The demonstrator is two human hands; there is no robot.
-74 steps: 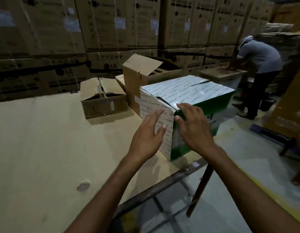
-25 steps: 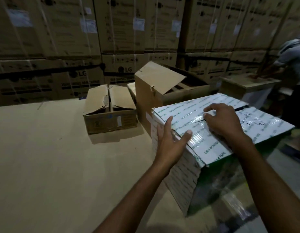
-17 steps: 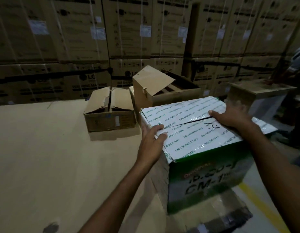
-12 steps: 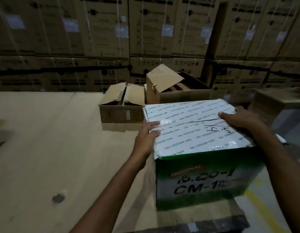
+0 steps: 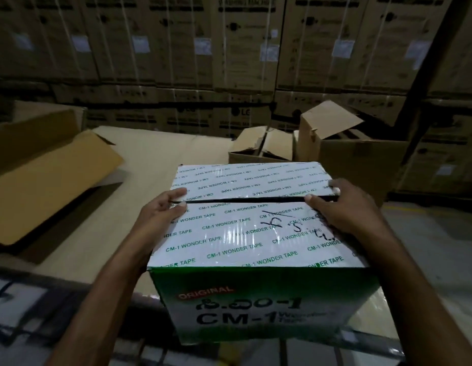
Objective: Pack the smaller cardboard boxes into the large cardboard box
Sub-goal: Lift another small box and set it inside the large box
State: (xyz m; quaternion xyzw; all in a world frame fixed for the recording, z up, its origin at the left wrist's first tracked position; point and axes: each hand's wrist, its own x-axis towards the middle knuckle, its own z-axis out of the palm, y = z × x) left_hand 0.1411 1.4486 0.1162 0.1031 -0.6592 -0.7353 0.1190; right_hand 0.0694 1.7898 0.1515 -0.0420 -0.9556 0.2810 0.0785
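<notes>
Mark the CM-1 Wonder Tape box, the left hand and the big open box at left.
CM-1 Wonder Tape box [image 5: 229, 233], head view, near top flap.
left hand [image 5: 161, 215], head view, back of hand.
big open box [image 5: 44, 178], head view, folded-out flap.

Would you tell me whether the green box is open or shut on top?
Shut: the box has both top flaps lying flat, meeting along a dark seam, with the left hand and right hand at its ends.
</notes>
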